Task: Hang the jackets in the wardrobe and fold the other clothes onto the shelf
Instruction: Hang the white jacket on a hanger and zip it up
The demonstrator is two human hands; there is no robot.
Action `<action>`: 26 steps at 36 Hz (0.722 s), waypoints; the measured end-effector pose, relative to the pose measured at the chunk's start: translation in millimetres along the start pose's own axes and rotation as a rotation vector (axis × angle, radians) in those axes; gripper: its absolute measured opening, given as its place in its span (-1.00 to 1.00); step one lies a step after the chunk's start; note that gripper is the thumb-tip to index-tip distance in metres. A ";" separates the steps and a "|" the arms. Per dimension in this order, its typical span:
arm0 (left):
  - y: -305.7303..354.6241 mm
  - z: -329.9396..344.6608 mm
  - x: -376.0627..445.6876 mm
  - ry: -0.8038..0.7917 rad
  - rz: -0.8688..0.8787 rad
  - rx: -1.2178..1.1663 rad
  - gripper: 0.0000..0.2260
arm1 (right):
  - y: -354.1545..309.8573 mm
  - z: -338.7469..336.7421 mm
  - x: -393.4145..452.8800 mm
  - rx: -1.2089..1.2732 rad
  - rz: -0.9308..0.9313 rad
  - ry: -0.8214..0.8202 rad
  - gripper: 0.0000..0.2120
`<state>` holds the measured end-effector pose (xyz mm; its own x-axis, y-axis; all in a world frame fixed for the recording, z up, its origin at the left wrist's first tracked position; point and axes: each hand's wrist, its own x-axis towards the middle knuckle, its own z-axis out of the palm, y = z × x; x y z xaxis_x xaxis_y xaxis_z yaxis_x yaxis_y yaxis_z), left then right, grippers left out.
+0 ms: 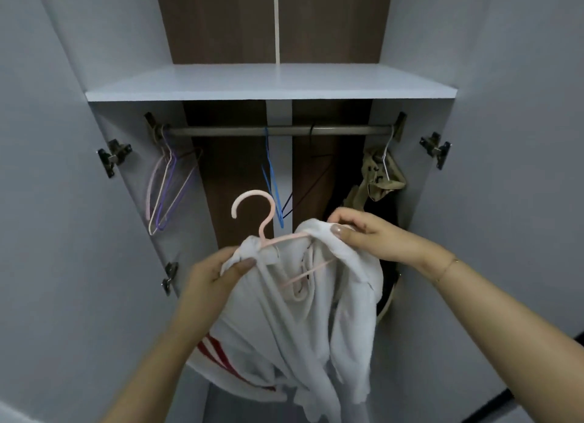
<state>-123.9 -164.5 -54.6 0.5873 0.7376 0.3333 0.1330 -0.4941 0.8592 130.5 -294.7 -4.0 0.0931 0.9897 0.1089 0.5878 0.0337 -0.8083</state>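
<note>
Centrally, a white jacket (303,312) with red stripes low on its left side hung bunched in front of the open wardrobe (521,138), below the rail (278,130) and not yet on it. It was partly draped over a pink hanger (262,229), whose hook stood upright above the fabric and whose right arm ran under the cloth. The left hand (218,271) gripped the jacket's left shoulder bunched at the hanger's neck, thumb curled over the fabric. The right hand (363,233) pinched the collar or shoulder fabric at the hanger's right end, fingers curled around the cloth; a thin bracelet showed on that wrist. Both hands were closed on the garment, neither free.

Behind, on the rail: several thin hangers (164,182) in pink, cream and purple were bunched at the far left, 1 blue hanger (271,182) hung near the middle with a dark one just beside it, and an olive-tan garment (379,176) hung on a white hanger at the far right. Dark items sat low behind the right hand, too dim to tell apart. A white shelf (271,81) ran above the rail. Door hinges showed on both side panels.
</note>
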 end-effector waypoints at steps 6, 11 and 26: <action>3.8 -10.7 20.8 0.016 0.071 0.025 -0.76 | -21.2 4.9 -3.3 -0.001 -0.024 0.026 -0.83; 9.6 -28.0 29.3 -0.075 0.122 0.055 -0.90 | -29.8 17.8 -11.8 0.128 -0.081 0.162 -0.82; 29.2 -111.3 8.2 -0.188 0.159 -0.269 -0.82 | -9.9 47.7 -19.0 0.144 -0.067 0.756 -0.81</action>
<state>-204.0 -121.7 16.4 0.7233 0.5517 0.4153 -0.1722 -0.4383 0.8822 84.6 -307.2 -25.6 0.6149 0.6224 0.4843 0.5063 0.1593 -0.8475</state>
